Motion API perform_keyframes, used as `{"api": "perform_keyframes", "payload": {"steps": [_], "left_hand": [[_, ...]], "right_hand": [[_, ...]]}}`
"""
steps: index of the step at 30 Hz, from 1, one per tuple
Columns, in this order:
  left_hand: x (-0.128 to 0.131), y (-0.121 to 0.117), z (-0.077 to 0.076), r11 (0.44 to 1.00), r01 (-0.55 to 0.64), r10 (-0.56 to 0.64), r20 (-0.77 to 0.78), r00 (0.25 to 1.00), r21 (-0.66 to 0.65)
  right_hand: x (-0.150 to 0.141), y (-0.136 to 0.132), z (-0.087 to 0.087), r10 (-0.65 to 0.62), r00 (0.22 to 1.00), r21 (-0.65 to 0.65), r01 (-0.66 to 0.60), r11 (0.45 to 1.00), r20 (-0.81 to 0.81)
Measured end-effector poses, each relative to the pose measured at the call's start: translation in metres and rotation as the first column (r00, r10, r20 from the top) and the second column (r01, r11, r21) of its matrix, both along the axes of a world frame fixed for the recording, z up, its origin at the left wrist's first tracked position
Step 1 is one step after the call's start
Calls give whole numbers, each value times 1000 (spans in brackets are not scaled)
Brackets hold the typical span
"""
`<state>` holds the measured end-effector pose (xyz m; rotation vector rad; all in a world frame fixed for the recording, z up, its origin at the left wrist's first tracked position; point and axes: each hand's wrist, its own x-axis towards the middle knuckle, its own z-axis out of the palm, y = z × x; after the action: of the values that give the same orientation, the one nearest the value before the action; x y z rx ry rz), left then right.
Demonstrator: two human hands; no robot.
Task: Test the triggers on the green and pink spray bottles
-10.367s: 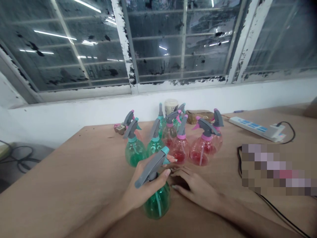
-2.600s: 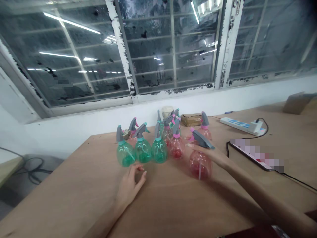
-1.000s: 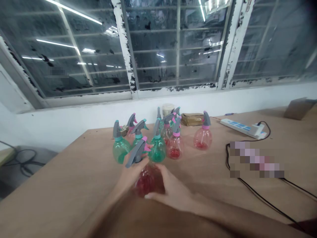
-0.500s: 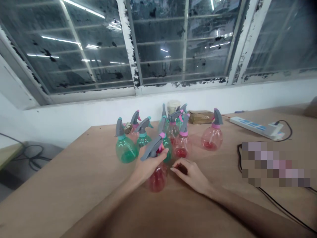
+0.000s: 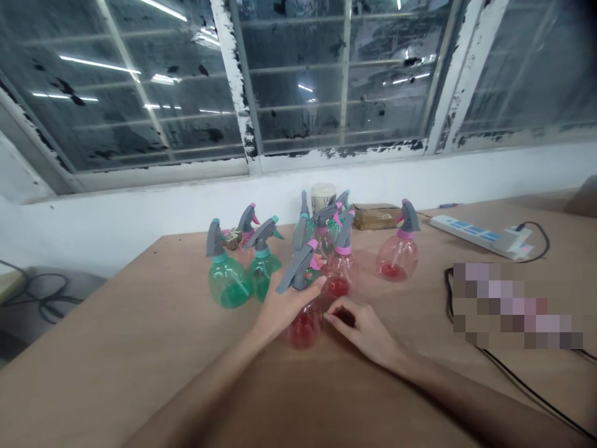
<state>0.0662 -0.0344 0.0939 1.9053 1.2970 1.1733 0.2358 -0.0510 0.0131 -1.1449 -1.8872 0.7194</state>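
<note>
My left hand (image 5: 284,306) is closed round the neck of a pink spray bottle (image 5: 304,323) with a grey trigger head, which stands on the wooden table (image 5: 140,348). My right hand (image 5: 366,330) rests on the table just right of that bottle, fingers loosely curled and empty. Behind it stands a cluster of spray bottles: green ones (image 5: 227,280) to the left, pink ones (image 5: 342,270) in the middle. One pink bottle (image 5: 397,252) stands apart at the right.
A white power strip (image 5: 480,235) with a black cable (image 5: 508,386) lies at the right. A small cardboard box (image 5: 377,216) and a white cup (image 5: 323,196) sit by the wall under the window. A blurred patch covers something at the right.
The pink bottle in my left hand has moved slightly forward toward the cluster. My right hand stays beside it on the table.
</note>
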Motion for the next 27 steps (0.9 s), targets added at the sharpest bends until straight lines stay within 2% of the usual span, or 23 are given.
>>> {"api": "perform_keyframes", "payload": {"steps": [5, 13, 20, 27], "left_hand": [[2, -2, 3, 996, 88, -87, 61, 994, -11], [0, -4, 7, 1000, 17, -17, -36, 999, -23], [0, -4, 4, 999, 53, -52, -6, 999, 6], [0, -5, 5, 1000, 4, -5, -46, 999, -25]], "right_hand": [[0, -2, -1, 14, 1000, 8, -14, 1000, 2], [3, 0, -1, 11, 999, -7, -11, 1000, -41], [7, 4, -5, -5, 996, -4, 4, 1000, -93], [8, 4, -5, -11, 997, -4, 11, 1000, -77]]}}
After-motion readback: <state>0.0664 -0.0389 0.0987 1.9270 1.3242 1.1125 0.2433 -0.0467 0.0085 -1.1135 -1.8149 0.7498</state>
